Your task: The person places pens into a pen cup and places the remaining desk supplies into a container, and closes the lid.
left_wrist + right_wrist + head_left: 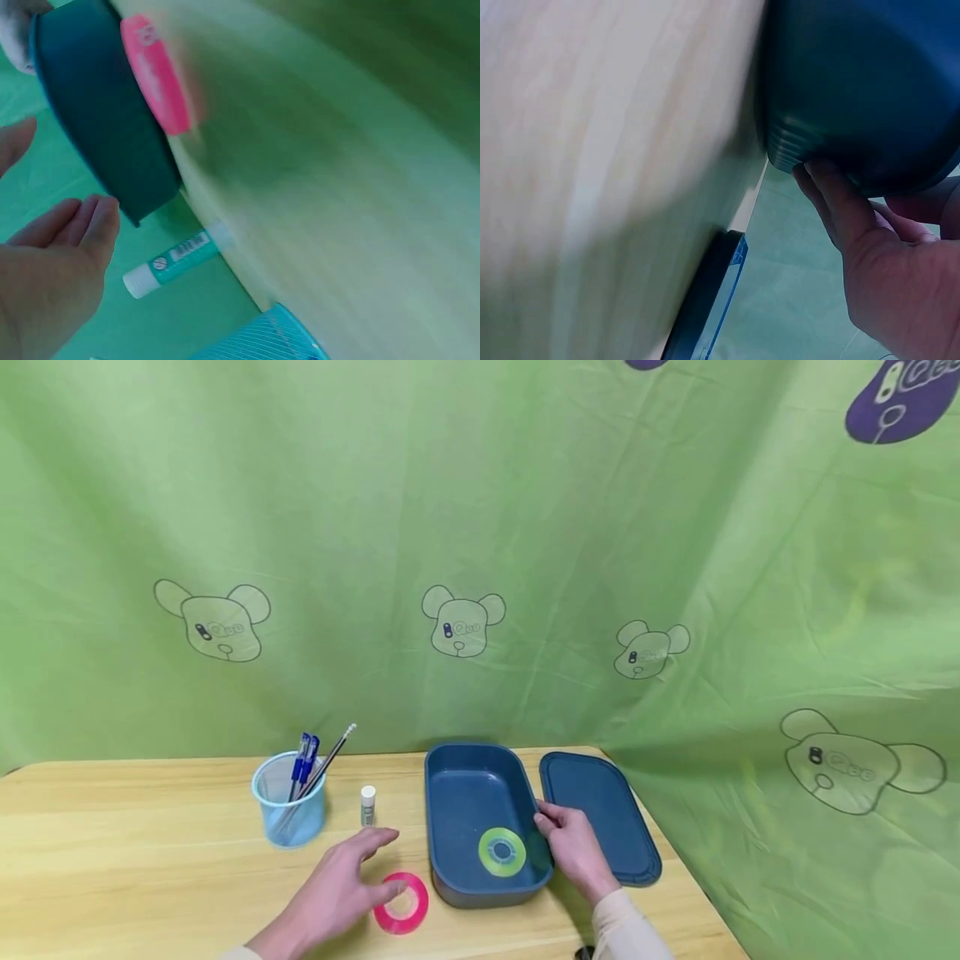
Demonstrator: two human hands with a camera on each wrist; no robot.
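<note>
A dark blue box [480,785] stands without its lid on the table. Inside it, near the front, lies a green-yellow roll of tape [502,852]. My right hand [576,852] holds the box's right wall, thumb at the rim; in the right wrist view its fingers [844,199] lie against the outer side. My left hand [337,889] is over the table left of the box, thumb and fingers spread, holding nothing. In the head view its thumb overlaps a pink roll of tape [388,920]. The left wrist view has that pink roll [156,75] beside the box, apart from the hand.
Behind the left hand stands a glue stick [367,807] with a white cap. A light blue mesh cup [296,827] further left contains several pens. The box's lid [600,814] lies flat on the right. A small black object [585,952] shows at the front edge.
</note>
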